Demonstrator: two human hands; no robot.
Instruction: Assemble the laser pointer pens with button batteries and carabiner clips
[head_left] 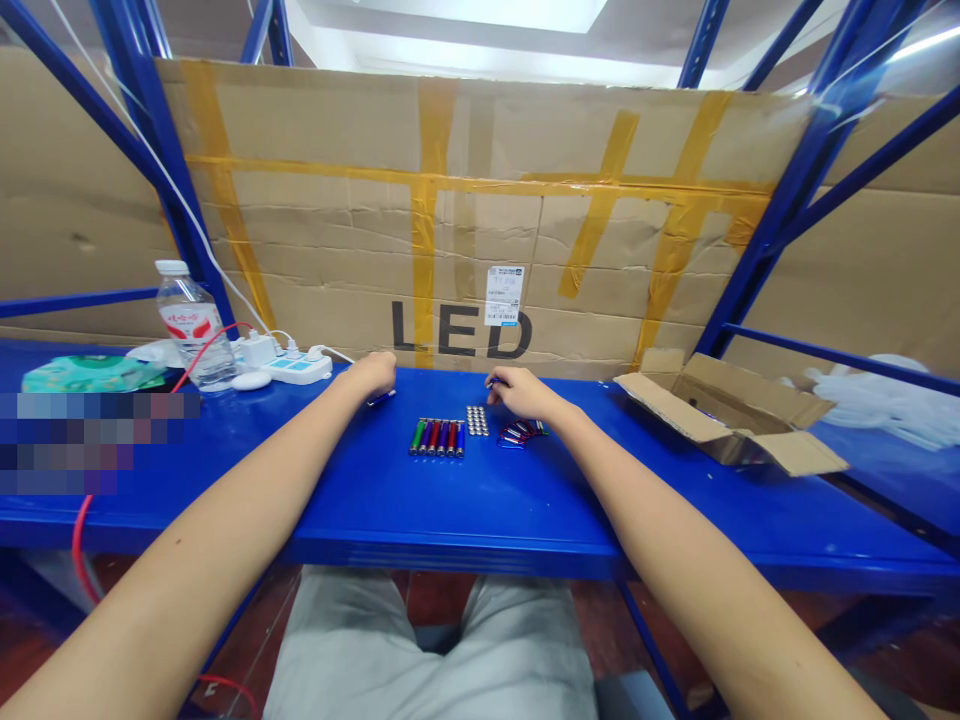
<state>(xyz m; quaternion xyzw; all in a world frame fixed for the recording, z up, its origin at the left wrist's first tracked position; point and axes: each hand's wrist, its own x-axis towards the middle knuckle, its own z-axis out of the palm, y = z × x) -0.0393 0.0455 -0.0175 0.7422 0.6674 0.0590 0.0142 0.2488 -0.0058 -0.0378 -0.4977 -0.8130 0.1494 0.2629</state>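
Note:
My left hand (373,375) rests at the back left of the blue table with its fingers curled. A small dark piece with a silvery edge (382,398) shows right under those fingers; its kind is unclear. My right hand (519,392) is closed in a pinch on a small dark blue piece (495,382), mostly covered by the fingers. Between the hands lies a row of small metal tubes (437,438) in green, purple, red and blue, side by side. Beside it are several silver button cells (477,420) in a grid. Red and blue carabiner clips (520,432) lie below my right hand.
An open cardboard box (720,410) stands at the right. At the left are a water bottle (195,325), a power strip (296,367) and a green packet (94,374). A large taped cardboard sheet (322,230) closes off the back of the blue table (450,505).

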